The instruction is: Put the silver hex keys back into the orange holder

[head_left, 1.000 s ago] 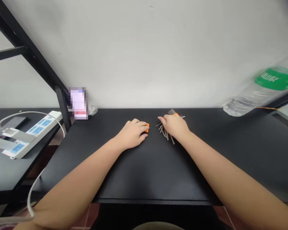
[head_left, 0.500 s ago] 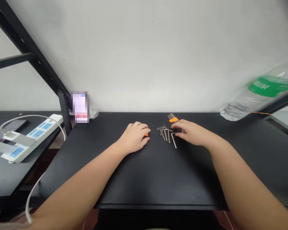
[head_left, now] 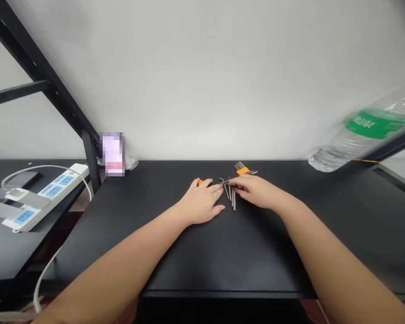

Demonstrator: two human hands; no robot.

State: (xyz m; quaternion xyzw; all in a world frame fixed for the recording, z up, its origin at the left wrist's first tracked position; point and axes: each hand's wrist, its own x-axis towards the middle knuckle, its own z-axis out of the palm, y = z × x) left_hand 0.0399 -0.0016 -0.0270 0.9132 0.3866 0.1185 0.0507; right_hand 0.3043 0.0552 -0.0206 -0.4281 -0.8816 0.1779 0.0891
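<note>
Several L-shaped silver hex keys (head_left: 234, 201) lie in a loose cluster on the black table between my hands. My left hand (head_left: 204, 203) is open, fingers spread and palm down, with its fingertips at the left side of the keys. Just beyond it, a small orange piece (head_left: 200, 182) shows, mostly hidden by the fingers. From the right, my right hand (head_left: 254, 189) reaches over the cluster, thumb and fingers closed around the short ends of the larger keys. Behind it lies an orange hex key holder (head_left: 243, 171) with several keys in it, partly covered by the hand.
A phone (head_left: 113, 154) with a blurred screen leans at the back left. A white power strip (head_left: 47, 198) with a cable lies farther left. At the right, a large clear bottle (head_left: 374, 123) with a green label stands against the wall. Black frame bars (head_left: 43, 58) rise at left.
My left hand has moved right and spread its fingers, uncovering part of the orange piece. My right hand has moved left onto the hex keys, which now lie closer together.
</note>
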